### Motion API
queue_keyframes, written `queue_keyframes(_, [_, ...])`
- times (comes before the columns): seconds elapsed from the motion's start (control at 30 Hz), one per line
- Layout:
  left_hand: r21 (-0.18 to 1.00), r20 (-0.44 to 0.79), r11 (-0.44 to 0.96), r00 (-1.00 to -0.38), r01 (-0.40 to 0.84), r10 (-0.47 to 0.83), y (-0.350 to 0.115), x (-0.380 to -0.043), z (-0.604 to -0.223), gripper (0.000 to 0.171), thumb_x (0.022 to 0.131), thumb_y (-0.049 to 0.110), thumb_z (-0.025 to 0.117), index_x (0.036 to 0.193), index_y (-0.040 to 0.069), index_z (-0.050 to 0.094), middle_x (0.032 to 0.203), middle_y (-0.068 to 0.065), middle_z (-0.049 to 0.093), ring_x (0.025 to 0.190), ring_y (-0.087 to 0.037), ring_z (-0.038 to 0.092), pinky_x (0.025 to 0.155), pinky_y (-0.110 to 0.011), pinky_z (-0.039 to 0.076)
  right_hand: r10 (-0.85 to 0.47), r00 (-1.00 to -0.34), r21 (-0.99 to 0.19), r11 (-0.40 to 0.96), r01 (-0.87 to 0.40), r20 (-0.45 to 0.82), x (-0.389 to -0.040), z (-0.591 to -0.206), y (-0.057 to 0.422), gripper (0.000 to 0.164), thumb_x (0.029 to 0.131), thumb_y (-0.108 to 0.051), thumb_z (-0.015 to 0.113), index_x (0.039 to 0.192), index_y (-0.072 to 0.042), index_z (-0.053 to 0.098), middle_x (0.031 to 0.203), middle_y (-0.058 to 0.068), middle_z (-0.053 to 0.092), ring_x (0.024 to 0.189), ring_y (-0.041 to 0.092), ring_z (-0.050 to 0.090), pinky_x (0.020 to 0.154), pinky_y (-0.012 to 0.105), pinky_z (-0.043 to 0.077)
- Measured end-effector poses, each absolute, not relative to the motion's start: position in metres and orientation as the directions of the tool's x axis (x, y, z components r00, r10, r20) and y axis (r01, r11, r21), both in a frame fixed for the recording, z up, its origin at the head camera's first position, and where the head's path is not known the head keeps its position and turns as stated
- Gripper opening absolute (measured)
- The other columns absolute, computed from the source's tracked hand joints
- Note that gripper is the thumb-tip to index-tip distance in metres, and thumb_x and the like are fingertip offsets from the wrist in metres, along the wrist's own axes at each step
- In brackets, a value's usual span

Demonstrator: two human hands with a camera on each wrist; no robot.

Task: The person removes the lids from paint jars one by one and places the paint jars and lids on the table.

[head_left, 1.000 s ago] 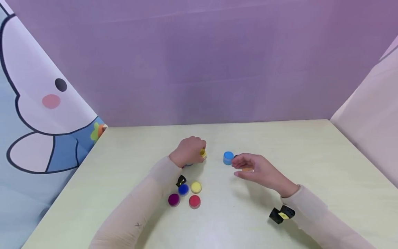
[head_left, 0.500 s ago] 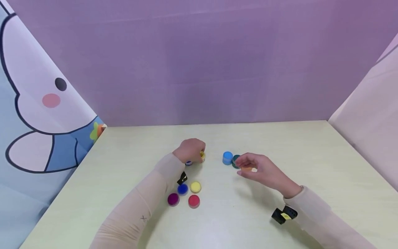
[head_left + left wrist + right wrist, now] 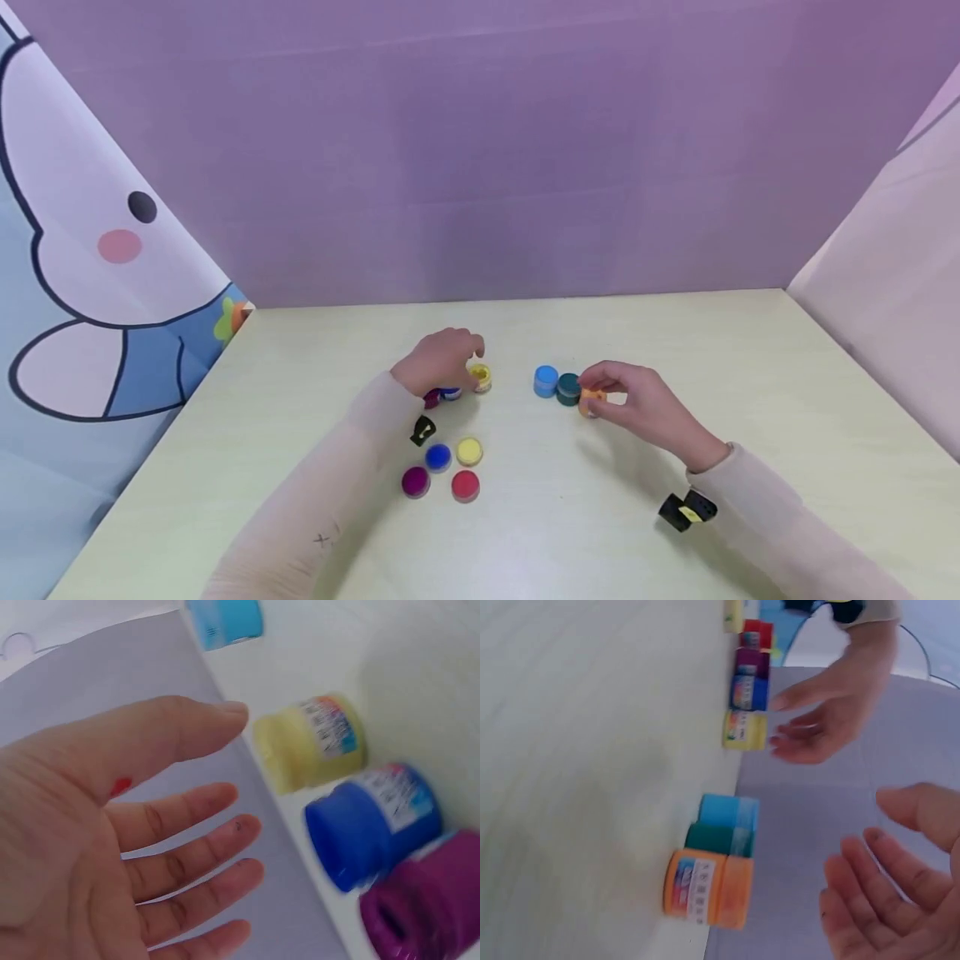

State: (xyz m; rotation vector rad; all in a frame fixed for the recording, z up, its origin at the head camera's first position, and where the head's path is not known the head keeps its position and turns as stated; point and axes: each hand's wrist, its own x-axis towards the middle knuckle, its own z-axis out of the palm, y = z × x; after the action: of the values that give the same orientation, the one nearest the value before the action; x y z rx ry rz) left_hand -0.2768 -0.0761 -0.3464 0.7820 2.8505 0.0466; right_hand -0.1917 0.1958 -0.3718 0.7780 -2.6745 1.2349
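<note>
My left hand (image 3: pixel 444 360) hovers just left of an uncapped yellow paint jar (image 3: pixel 481 378). In the left wrist view its fingers (image 3: pixel 202 832) are loosely straight and apart from the jars. Beside the yellow jar stand an open blue jar (image 3: pixel 371 825) and an open purple jar (image 3: pixel 424 907). At the right, my right hand (image 3: pixel 637 404) is by a capped orange paint jar (image 3: pixel 709 889). The right wrist view shows a gap between its relaxed fingers and that jar. A dark green jar (image 3: pixel 568 389) and a light blue jar (image 3: pixel 546 381) adjoin the orange one in a row.
Nearer the table's front lie a blue lid (image 3: pixel 438 457), a yellow lid (image 3: pixel 469 452), a purple lid (image 3: pixel 416 482) and a red lid (image 3: pixel 465 486). A red jar (image 3: pixel 757 634) stands beyond the purple one. The purple backdrop (image 3: pixel 525 167) rises behind the table.
My left hand has let go of the yellow jar and drawn back a little leftward. The right hand has shifted slightly right, exposing the dark green jar and more of the orange one.
</note>
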Motion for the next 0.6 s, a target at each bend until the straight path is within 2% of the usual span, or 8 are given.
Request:
queue_keyframes(0.17, [0.102, -0.067, 0.838, -0.836, 0.536, 0.544, -0.086, -0.263, -0.334, 0.044, 0.076, 0.030, 0.071, 0.113, 0.012, 0.055, 0.100, -0.001, 0.055, 0.084, -0.015, 0.049, 0.073, -0.029, 0.044, -0.394, -0.870, -0.588, 0.642, -0.492, 0.298, -0.197, -0.372, 0.197, 0.023, 0.078, -0.004, 0.066, 0.101, -0.001, 0.060, 0.099, 0.010, 0.062, 0.088, 0.026, 0.057, 0.079, 0.045, 0.047])
queue_keyframes(0.33, [0.135, -0.004, 0.812, -0.819, 0.568, 0.573, -0.088, -0.247, -0.331, 0.042, 0.077, 0.029, 0.071, 0.112, 0.012, 0.055, 0.097, 0.000, 0.055, 0.082, -0.014, 0.049, 0.071, -0.027, 0.044, -0.378, -0.901, -0.520, 0.737, -0.432, 0.212, -0.203, -0.375, 0.200, 0.028, 0.076, -0.010, 0.070, 0.100, 0.000, 0.060, 0.098, 0.010, 0.061, 0.088, 0.028, 0.056, 0.075, 0.042, 0.048])
queue_keyframes(0.6, [0.223, 0.029, 0.753, -0.777, 0.619, 0.629, -0.090, -0.229, -0.337, 0.043, 0.077, 0.024, 0.071, 0.114, 0.008, 0.054, 0.101, -0.005, 0.056, 0.083, -0.014, 0.047, 0.076, -0.027, 0.043, -0.377, -0.919, -0.520, 0.764, -0.381, 0.120, -0.206, -0.376, 0.202, 0.032, 0.075, -0.015, 0.073, 0.098, 0.002, 0.059, 0.091, 0.007, 0.060, 0.083, 0.023, 0.056, 0.067, 0.033, 0.049])
